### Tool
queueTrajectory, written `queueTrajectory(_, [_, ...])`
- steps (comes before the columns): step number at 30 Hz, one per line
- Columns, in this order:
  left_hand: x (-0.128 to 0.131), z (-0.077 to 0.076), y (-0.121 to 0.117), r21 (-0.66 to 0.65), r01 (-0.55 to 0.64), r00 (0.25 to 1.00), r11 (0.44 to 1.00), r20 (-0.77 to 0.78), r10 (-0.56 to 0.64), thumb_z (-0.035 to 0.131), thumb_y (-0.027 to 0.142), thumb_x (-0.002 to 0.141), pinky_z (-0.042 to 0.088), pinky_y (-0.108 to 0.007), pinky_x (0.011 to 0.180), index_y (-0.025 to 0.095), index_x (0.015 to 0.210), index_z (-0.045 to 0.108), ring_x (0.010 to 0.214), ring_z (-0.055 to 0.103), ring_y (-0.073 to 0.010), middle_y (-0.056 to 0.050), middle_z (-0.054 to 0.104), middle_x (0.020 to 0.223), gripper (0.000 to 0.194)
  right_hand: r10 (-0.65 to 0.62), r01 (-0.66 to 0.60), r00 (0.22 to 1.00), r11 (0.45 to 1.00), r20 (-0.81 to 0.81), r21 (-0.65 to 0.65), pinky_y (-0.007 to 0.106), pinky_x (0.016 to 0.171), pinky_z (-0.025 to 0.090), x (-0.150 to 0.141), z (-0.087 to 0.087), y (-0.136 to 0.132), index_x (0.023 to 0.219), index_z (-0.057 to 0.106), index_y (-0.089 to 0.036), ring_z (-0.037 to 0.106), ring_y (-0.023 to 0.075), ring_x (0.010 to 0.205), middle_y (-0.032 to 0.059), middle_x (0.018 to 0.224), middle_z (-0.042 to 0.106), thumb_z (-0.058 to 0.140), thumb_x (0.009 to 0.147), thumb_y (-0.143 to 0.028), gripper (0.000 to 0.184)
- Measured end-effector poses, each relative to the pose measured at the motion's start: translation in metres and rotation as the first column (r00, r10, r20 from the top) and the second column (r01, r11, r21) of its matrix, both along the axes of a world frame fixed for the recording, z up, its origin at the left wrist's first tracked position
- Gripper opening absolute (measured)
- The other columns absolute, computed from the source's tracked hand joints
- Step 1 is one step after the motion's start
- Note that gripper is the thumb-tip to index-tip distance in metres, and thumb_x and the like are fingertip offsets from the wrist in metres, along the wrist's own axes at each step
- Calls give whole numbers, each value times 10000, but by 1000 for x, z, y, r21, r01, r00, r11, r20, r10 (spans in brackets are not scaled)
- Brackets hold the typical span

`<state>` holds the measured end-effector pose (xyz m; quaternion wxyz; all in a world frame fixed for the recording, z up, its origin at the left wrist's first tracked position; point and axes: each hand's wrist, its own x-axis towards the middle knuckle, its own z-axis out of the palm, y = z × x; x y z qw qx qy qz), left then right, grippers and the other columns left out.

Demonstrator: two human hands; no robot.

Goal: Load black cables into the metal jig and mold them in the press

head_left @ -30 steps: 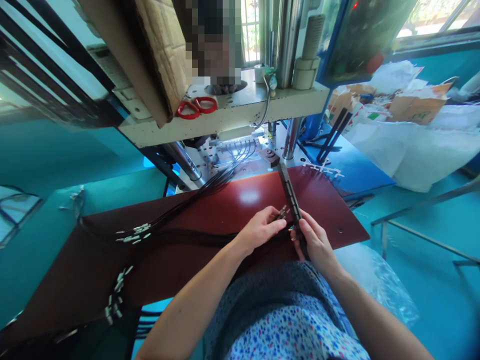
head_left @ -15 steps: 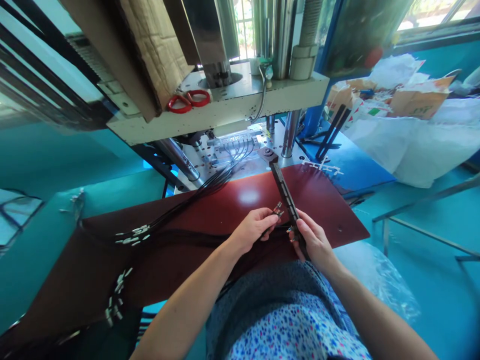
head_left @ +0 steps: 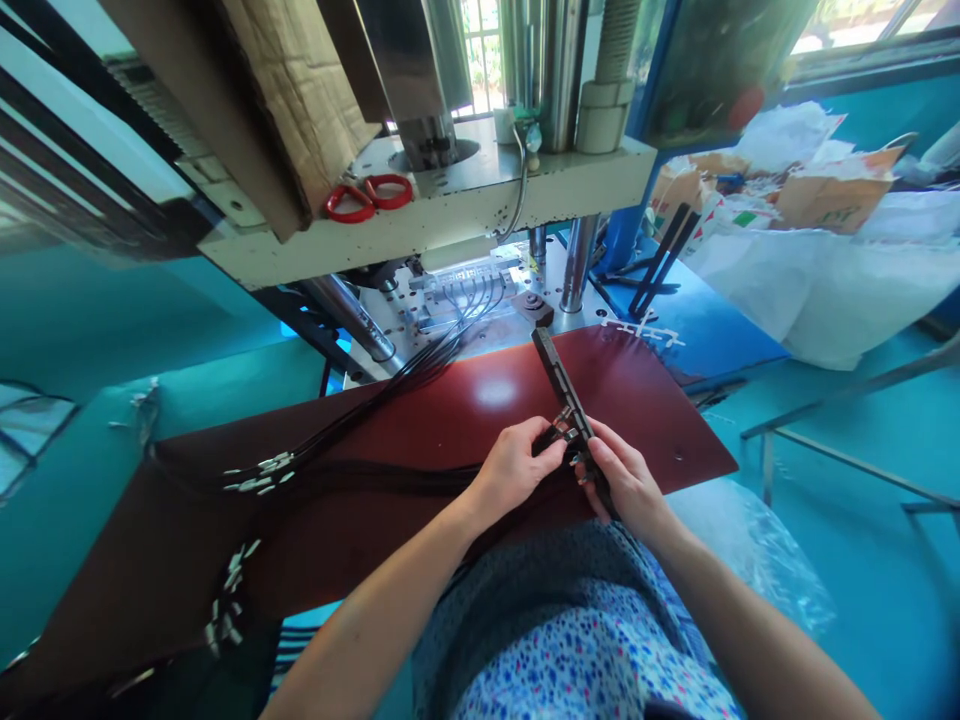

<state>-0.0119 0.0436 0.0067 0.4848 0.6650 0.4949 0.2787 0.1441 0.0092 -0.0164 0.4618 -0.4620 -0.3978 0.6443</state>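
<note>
Here | left hand: metallic connectors | right hand: narrow, straight-edged bar

Bar: dark, long, narrow, notched along its length. Held aslant, near end in right hand, far end pointing forward and left. Plugs: small, metallic, clustered at the fingertips of left hand, at the bar's middle; whether seated, cannot tell. Cables: thin, black, bundled, reaching the left wrist from the left.
</note>
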Motion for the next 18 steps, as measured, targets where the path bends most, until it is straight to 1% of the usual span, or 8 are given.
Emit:
queueTrajectory(4, [0,3,-2,47,13,996,999,-84,-9,481,320,803,334,-219,576,149,762,543,607,456,-102,25,536,663,186,39,-38,999,999,3,-12,130,239,316,1,1,1,1288,412,-194,424,54,340,-44,611,517,496,851,-459,517])
queueTrajectory(7, [2,3,-2,49,33,993,998,-111,-27,486,309,798,337,-226,582,145,771,551,614,458,-108,16,548,679,178,46,-46,999,999,7,-19,129,241,325,2,2,2,1278,422,-185,445,61,361,-43,609,509,501,847,-460,516])
queueTrajectory(9, [5,2,-1,27,42,997,999,-69,-40,492,312,793,343,-227,588,141,771,556,622,460,-110,12,550,685,184,60,-60,998,998,18,-13,130,238,324,2,2,3,1280,420,-184,440,58,348,-44,613,510,498,848,-462,520])
queueTrajectory(13, [7,-2,4,-78,45,994,996,99,-37,518,331,769,357,-220,597,131,773,576,642,470,-111,10,559,698,208,67,-67,997,998,38,1,129,232,307,1,1,3,1305,395,-188,428,55,334,-48,608,507,487,850,-470,543])
queueTrajectory(18, [8,2,6,-198,11,984,980,179,25,570,361,718,321,-215,540,123,730,587,539,401,-84,37,490,579,238,58,-58,997,998,57,-8,133,233,305,0,2,2,1299,405,-188,415,51,319,-47,602,509,478,854,-474,534])
